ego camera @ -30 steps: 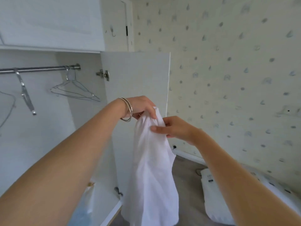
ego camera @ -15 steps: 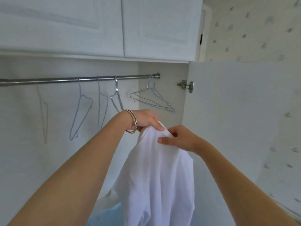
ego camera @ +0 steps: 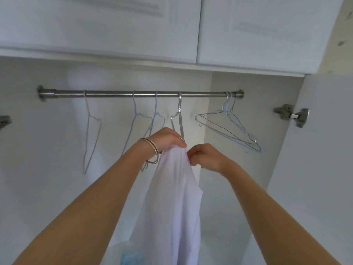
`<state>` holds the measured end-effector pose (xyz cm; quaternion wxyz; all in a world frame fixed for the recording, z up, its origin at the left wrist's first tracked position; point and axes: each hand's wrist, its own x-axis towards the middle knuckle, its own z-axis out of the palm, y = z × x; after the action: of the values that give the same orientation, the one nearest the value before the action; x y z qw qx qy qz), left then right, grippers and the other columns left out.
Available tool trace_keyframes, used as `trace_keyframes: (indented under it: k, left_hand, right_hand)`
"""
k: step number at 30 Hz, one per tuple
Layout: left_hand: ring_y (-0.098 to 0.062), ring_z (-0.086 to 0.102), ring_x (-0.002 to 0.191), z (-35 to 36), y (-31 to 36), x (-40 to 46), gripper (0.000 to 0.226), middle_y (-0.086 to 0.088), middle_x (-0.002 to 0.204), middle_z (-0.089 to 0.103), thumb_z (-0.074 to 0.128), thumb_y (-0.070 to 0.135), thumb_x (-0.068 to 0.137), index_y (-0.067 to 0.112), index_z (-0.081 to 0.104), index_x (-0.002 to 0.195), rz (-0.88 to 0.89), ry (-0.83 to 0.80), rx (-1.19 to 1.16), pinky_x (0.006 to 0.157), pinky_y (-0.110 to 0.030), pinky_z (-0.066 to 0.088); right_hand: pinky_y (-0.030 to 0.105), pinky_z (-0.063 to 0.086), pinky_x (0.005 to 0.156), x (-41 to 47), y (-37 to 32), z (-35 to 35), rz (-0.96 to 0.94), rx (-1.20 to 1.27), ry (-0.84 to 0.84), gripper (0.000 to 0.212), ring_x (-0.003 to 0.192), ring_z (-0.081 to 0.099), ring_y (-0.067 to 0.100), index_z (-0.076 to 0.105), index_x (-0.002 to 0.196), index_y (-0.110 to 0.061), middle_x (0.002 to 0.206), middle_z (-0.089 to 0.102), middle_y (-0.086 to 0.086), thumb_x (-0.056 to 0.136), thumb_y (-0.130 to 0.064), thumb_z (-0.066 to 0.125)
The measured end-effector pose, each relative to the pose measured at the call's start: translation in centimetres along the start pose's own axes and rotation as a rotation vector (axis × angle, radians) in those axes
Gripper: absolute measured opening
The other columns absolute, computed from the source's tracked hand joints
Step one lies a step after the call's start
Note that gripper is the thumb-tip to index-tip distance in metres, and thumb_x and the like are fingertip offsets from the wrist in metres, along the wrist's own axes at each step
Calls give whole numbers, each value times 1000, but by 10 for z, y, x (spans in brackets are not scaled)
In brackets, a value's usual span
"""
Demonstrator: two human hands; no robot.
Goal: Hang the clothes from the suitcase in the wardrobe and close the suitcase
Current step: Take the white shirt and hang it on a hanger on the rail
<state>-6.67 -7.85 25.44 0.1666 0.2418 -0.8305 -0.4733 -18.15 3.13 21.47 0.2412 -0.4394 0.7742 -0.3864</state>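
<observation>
1. Compared with a second ago, both hands have risen toward the rail [ego camera: 137, 93], and the open wardrobe [ego camera: 47, 159] now fills the view in place of the dotted wall and the floor.
2. Left hand [ego camera: 165, 139] curls its fingers over the top of the white garment [ego camera: 175, 197], gripping the bunched cloth so that the rest hangs straight down toward 6 o'clock.
3. Right hand [ego camera: 205, 156], at 3 o'clock of the left and just beside it, pinches the same top edge, probably to find the neck opening.
4. Garment is held high, just below the middle hangers [ego camera: 179, 119] at 12 o'clock, likely so that one can be slipped in.
5. Two more wire hangers [ego camera: 228, 127] hang askew at 2 o'clock near the rail's end, bare.
6. Suitcase is out of view; nothing hangs on any hanger yet, so the job looks early.
</observation>
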Motion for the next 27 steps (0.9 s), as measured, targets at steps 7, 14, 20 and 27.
trace_keyframes:
  k: [7, 14, 20, 27]
  left_hand:
    - [-17, 45, 63, -23, -12, 65, 27, -3, 60, 47, 65, 7, 79, 11, 55, 53, -99, 36, 149, 60, -25, 34]
    - [-13, 42, 55, -26, -27, 119, 35, -2, 54, 43, 65, 10, 79, 13, 50, 48, -177, 75, 193, 57, -25, 32]
    - [-12, 39, 52, -26, -36, 144, 54, 6, 41, 42, 65, 8, 78, 21, 48, 29, -252, 129, 165, 54, -23, 30]
    - [-18, 40, 54, -28, -37, 145, 22, -2, 53, 41, 67, 23, 58, 19, 50, 45, -287, 134, 177, 55, -25, 32]
  right_hand:
    - [25, 41, 72, 118, -16, -25, -103, 152, 311, 34, 99, 63, 22, 59, 119, -9, 100, 68, 5, 86, -9, 50]
    - [25, 38, 78, 203, -23, -36, -109, 173, 359, 59, 96, 54, 22, 28, 145, -7, 108, 59, 11, 92, -20, 51]
    - [34, 44, 101, 245, -18, -34, -45, 165, 252, 70, 122, 54, 31, 19, 147, -5, 141, 46, 15, 92, -29, 56]
    - [29, 55, 82, 262, -20, -37, -136, 231, 245, 66, 87, 66, 21, 22, 148, -14, 131, 55, 16, 91, 0, 51]
